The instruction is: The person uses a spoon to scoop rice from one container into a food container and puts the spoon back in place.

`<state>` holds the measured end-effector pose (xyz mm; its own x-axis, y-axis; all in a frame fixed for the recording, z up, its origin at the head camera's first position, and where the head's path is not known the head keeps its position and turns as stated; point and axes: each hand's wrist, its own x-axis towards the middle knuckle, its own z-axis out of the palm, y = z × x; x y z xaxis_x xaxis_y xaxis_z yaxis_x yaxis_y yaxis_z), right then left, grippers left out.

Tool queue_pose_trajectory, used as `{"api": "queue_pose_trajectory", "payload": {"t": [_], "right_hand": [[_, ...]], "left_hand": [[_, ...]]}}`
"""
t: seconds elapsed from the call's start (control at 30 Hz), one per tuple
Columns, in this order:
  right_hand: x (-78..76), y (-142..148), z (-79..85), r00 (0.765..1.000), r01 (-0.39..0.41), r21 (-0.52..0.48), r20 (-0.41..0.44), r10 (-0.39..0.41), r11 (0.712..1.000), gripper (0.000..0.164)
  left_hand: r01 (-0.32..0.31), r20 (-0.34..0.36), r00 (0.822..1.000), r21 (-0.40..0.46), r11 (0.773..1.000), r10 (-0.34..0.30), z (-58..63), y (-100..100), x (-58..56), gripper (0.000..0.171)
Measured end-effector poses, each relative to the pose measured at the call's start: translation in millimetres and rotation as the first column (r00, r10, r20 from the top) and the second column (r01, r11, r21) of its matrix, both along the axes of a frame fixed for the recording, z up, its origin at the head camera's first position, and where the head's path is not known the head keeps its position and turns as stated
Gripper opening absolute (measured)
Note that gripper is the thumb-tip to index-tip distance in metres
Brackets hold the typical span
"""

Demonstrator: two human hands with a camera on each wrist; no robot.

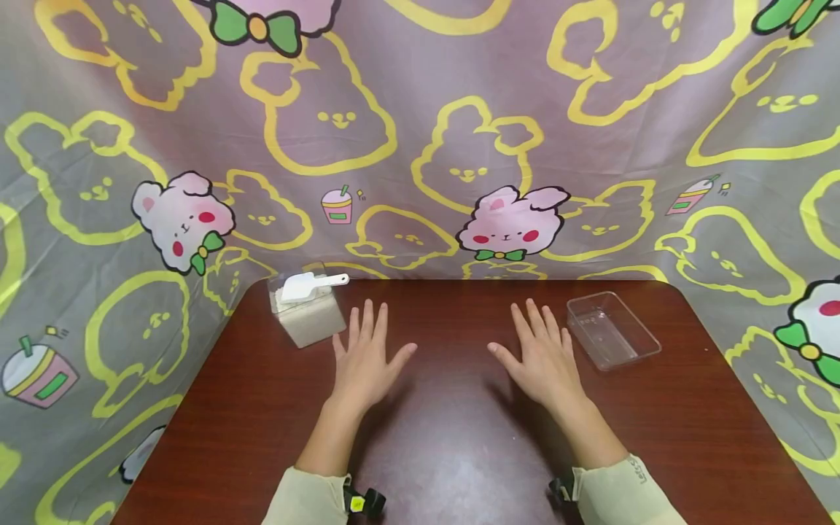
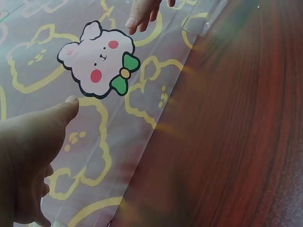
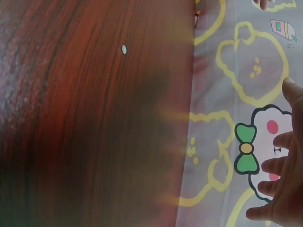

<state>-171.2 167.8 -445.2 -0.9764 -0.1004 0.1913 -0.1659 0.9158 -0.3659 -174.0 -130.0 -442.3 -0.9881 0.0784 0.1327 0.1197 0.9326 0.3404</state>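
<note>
My left hand (image 1: 364,364) is held palm down with its fingers spread, and holds nothing. Just left of its fingertips stands a clear container (image 1: 310,321) full of white, rice-like grains. A white scoop (image 1: 303,287) lies across the top of the grains, its handle pointing right. On the other side, my right hand (image 1: 543,359) is likewise spread and holds nothing. A clear rectangular plastic box (image 1: 626,321) sits just right of it, with no contents visible. In the left wrist view, my left thumb (image 2: 66,111) is stretched out; in the right wrist view, my right hand (image 3: 289,184) has its fingers apart.
Both containers stand on a dark red-brown wooden table (image 1: 440,437) with rounded far corners. Behind and beside it hangs a grey cloth (image 1: 407,87) printed with cartoon animals. A small white grain (image 3: 124,49) lies on the tabletop.
</note>
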Motion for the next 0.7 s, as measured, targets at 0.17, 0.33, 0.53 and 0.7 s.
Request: {"api": "queue_pose_trajectory", "payload": {"t": [0.17,0.33,0.53,0.7], "right_hand": [[-0.9,-1.7,-0.2,1.000,-0.007,-0.022,-0.009,0.007,1.000,0.090],[-0.6,-5.9,0.6,0.999,-0.024,-0.059,-0.024,0.023,0.998,0.088],[-0.1,-13.1,0.0,0.998,-0.056,-0.088,-0.045,0.053,0.995,0.086],[0.2,-21.3,0.2,0.995,-0.088,-0.105,-0.056,0.082,0.991,0.084]], "left_hand": [[0.004,-0.023,1.000,0.012,1.000,-0.004,0.8,-1.1,0.2,0.090],[0.016,-0.058,0.998,0.031,0.999,-0.014,1.2,-4.3,1.1,0.088],[0.022,-0.107,0.994,0.070,0.997,-0.014,2.4,-10.3,1.3,0.082],[0.026,-0.145,0.989,0.098,0.995,-0.012,3.6,-16.2,1.3,0.080]]}}
